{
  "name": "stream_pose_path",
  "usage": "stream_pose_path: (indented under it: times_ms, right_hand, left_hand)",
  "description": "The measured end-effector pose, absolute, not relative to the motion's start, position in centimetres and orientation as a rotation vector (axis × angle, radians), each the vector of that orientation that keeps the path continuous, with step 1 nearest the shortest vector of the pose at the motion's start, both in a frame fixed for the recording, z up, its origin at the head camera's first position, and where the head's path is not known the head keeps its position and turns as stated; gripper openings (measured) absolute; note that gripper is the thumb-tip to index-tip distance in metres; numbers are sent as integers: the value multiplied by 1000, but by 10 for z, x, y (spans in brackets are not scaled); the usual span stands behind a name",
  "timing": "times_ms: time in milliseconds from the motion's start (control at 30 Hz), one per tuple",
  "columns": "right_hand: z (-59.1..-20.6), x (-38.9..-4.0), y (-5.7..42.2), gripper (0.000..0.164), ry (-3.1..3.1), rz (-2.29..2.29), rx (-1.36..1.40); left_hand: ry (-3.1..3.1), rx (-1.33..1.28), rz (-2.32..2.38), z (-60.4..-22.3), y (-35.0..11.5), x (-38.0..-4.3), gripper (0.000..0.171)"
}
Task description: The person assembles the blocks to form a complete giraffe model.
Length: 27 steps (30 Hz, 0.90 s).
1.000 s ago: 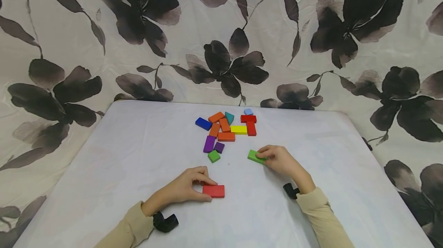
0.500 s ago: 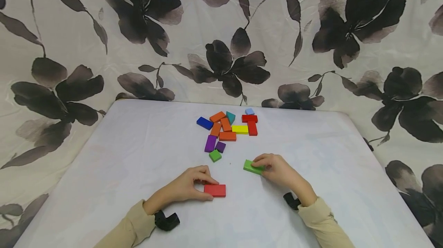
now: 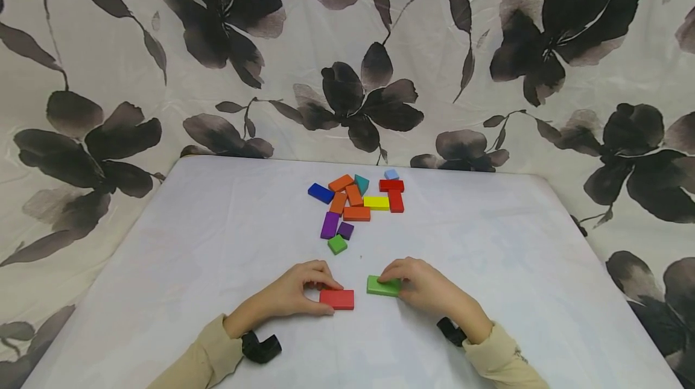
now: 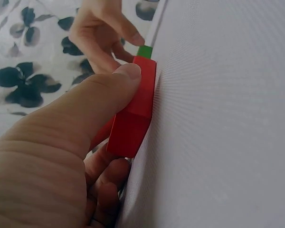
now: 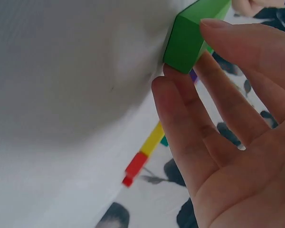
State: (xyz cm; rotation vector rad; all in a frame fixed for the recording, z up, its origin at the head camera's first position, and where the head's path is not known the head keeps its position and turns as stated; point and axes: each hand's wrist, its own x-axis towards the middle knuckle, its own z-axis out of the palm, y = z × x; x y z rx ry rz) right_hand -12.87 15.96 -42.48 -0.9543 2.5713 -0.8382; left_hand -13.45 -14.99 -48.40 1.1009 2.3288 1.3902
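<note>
A red rectangular block (image 3: 339, 300) lies flat on the white table, pinched between the thumb and fingers of my left hand (image 3: 295, 289). In the left wrist view the thumb presses along one long side of the red block (image 4: 137, 107). Just to its right, a green rectangular block (image 3: 381, 286) is held by my right hand (image 3: 429, 285), with a small gap between the two blocks. The right wrist view has the thumb on one side of the green block (image 5: 187, 40) and fingers on its other side.
Beyond the hands sits a cluster of coloured blocks: a small green block (image 3: 337, 245), a purple block (image 3: 329, 225), an orange block (image 3: 356, 214), a yellow block (image 3: 376, 203), a red upright-lying block (image 3: 396, 201) and a blue block (image 3: 321, 193). A floral cloth (image 3: 260, 117) hangs behind the table.
My right hand has brought the green block toward me and leftward, close to the red block, turning it nearly level with it. The left hand and red block have stayed in place.
</note>
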Motion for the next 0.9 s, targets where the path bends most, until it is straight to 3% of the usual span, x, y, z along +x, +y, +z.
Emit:
stream_pose_path:
  times_ms: [467,700,900]
  right_hand:
    - [-421,-114,143,33,2535,-777,-1053]
    - [-420,-113,140,32,2526,-761,-1045]
    - [-421,-113,140,33,2517,-761,-1041]
  left_hand:
    - [2308,1163,1410,-482,-150,-135,36]
    - [2293,1139,1424,-453,-145,-123,33]
    - [2320,1095,1387,-476,-148,-130,36]
